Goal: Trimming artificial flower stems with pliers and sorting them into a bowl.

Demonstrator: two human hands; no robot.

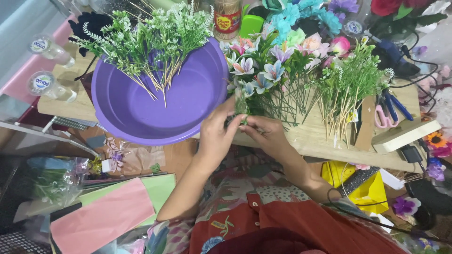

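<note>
Green sprigs [150, 37] are heaped in the purple basin [141, 113] — its near half bare. Just right of it, a green stem [242, 110] is pinched by the left hand [216, 136] and right hand [266, 134] — fingers closed.

Bare forearms, sleeveless; red buttoned garment over floral patterned fabric at lap

head camera looks steeply down, close over the wooden table [320, 141]

My left hand [215, 136] and right hand [266, 134] meet at the near desk [310, 138] edge, fingers [235, 126] pinching what seems a green stem [243, 113], right of the purple basin [160, 103].
</note>
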